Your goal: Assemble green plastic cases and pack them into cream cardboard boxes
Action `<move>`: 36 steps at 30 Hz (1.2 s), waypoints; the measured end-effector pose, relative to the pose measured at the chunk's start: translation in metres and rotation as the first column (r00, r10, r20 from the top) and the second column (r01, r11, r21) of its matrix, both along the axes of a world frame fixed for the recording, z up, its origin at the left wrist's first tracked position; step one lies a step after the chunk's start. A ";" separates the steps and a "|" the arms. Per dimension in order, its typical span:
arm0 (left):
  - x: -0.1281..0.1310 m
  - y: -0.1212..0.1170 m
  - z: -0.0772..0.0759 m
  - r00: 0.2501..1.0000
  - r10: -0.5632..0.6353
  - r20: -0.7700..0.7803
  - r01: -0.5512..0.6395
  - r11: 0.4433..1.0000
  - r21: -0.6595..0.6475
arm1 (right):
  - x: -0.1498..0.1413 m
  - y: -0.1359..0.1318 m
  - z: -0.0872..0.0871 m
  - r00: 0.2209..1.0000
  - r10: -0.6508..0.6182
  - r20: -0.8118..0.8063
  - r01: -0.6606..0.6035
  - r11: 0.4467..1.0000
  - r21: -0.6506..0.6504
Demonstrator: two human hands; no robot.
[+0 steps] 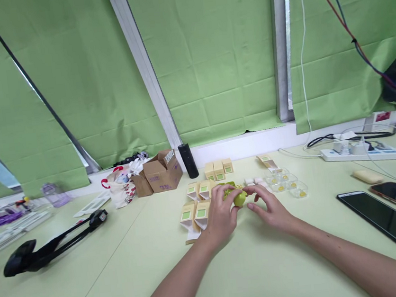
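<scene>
A small rounded yellow-green plastic piece (240, 199) is held above the table in my left hand (222, 208), whose fingers curl round it from the left and above. My right hand (271, 208) is beside it, thumb and index finger apart, the index fingertip close to its right side; whether they touch I cannot tell. More green plastic (228, 186) shows just behind the fingers. Left of my left hand stand several small tan cartons (187, 215) with green labels and open flaps. Clear plastic cups (298, 189) with yellow centres lie beyond my right hand, near small pale pink-white pieces (259, 181).
Closed cartons (218, 170) and a black cylinder (188, 161) stand at the back, by a cardboard box (163, 171) and cloth bag (122, 188). A power strip (363, 152) and phones (388, 222) lie right. A black strapped device (55, 246) lies left.
</scene>
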State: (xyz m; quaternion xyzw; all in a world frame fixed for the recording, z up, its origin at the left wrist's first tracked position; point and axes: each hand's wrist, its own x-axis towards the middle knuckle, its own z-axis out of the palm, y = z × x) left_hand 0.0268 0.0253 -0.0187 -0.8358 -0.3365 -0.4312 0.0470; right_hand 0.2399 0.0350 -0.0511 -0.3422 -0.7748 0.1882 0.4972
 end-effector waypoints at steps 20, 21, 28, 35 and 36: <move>0.000 0.027 -0.011 0.702 0.056 0.710 0.357 0.835 -0.419 | -0.007 0.012 -0.020 0.749 -0.241 0.617 0.151 0.969 0.196; 0.001 0.027 -0.011 0.699 0.053 0.713 0.361 0.834 -0.416 | -0.007 0.012 -0.019 0.752 -0.243 0.612 0.150 0.968 0.200; 0.001 0.028 -0.013 0.694 0.078 0.716 0.347 0.835 -0.428 | -0.007 0.007 -0.005 0.825 -0.272 0.496 0.155 0.952 0.264; 0.002 0.027 -0.012 0.721 0.112 0.684 0.292 0.846 -0.447 | -0.001 0.008 -0.003 0.943 -0.256 0.211 0.182 0.931 0.316; 0.003 0.027 -0.012 0.727 0.115 0.677 0.286 0.846 -0.451 | -0.001 0.007 -0.003 0.949 -0.257 0.185 0.191 0.930 0.314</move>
